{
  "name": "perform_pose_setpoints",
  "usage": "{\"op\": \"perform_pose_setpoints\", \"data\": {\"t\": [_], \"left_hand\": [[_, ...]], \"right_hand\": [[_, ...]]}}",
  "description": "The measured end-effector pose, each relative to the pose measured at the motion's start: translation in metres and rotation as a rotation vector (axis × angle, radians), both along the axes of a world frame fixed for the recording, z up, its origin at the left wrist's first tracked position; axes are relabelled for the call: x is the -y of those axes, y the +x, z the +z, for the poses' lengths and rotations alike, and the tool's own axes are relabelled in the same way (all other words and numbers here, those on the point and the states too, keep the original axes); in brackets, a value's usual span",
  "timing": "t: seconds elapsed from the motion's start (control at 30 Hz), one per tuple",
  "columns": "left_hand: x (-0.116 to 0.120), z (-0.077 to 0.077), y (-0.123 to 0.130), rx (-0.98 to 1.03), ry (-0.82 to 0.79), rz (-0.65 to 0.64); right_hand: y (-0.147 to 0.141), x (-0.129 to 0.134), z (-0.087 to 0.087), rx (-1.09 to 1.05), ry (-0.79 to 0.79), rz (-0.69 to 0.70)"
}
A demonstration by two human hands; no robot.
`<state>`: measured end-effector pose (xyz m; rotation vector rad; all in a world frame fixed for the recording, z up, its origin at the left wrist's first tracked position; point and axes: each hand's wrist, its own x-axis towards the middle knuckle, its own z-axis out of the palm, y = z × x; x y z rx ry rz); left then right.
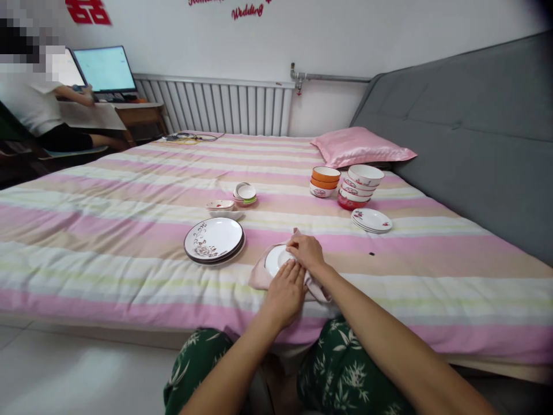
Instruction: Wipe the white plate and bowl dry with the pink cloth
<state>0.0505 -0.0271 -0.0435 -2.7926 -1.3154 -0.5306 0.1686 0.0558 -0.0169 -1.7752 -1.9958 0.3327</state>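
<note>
A white plate [273,260] lies on a pale pink cloth [260,278] near the front edge of the bed. The plate shows a plain white face; the hands cover its right part. My left hand [286,293] rests flat on the plate's near side, fingers stretched out side by side. Above it, my right hand [307,253] has bent fingers pinched over the plate, with folds of the cloth around and below it. Its fingertips seem closed on the cloth, though the grip is partly hidden.
Left of the hands is a stack of dark-rimmed plates [213,239]. Behind sit small dishes [220,205] and small bowls [246,192]. To the right stand orange bowls [325,180], white and red bowls [360,184] and flowered plates [371,220]. A person [30,109] sits at a desk.
</note>
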Motion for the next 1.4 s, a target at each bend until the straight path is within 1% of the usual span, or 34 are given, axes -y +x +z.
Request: {"op": "perform_pose_setpoints", "data": {"t": [0.17, 0.37, 0.5, 0.63, 0.73, 0.8, 0.87, 0.97, 1.03, 1.1, 1.13, 1.2, 1.27, 1.33, 1.4], "left_hand": [[0.002, -0.003, 0.001, -0.014, 0.018, -0.061], [0.008, 0.006, 0.0, -0.007, 0.023, -0.134], [0.011, 0.01, 0.001, 0.014, 0.018, -0.154], [0.009, 0.013, 0.0, 0.05, -0.018, -0.14], [0.006, 0.017, -0.004, 0.079, -0.055, -0.093], [0.003, 0.021, -0.008, 0.095, -0.076, -0.031], [0.002, 0.024, -0.012, 0.108, -0.086, 0.043], [0.002, 0.029, -0.015, 0.112, -0.09, 0.139], [0.004, 0.031, -0.015, 0.101, -0.091, 0.174], [0.006, 0.031, -0.014, 0.093, -0.089, 0.183], [0.006, 0.031, -0.014, 0.096, -0.087, 0.183], [0.005, 0.03, -0.014, 0.117, -0.087, 0.175], [0.004, 0.028, -0.014, 0.153, -0.094, 0.151], [0.002, 0.026, -0.014, 0.186, -0.103, 0.098], [0.001, 0.024, -0.013, 0.208, -0.108, 0.033]], "right_hand": [[0.002, -0.003, -0.003, -0.059, -0.025, 0.07], [0.011, 0.0, -0.003, -0.104, -0.099, 0.138], [0.017, 0.005, 0.0, -0.121, -0.155, 0.14], [0.028, 0.01, 0.004, -0.138, -0.164, 0.095], [0.036, 0.012, 0.003, -0.179, -0.128, 0.037], [0.039, 0.011, 0.001, -0.222, -0.086, -0.028], [0.042, 0.01, -0.002, -0.262, -0.044, -0.131], [0.05, 0.007, -0.004, -0.275, 0.019, -0.346], [0.056, 0.007, -0.001, -0.247, 0.063, -0.472], [0.061, 0.008, 0.004, -0.202, 0.088, -0.539], [0.063, 0.01, 0.007, -0.176, 0.084, -0.543], [0.061, 0.014, 0.013, -0.118, 0.033, -0.494], [0.055, 0.02, 0.017, -0.055, -0.062, -0.393], [0.048, 0.028, 0.021, 0.012, -0.168, -0.286], [0.043, 0.035, 0.025, 0.083, -0.251, -0.221]]}}
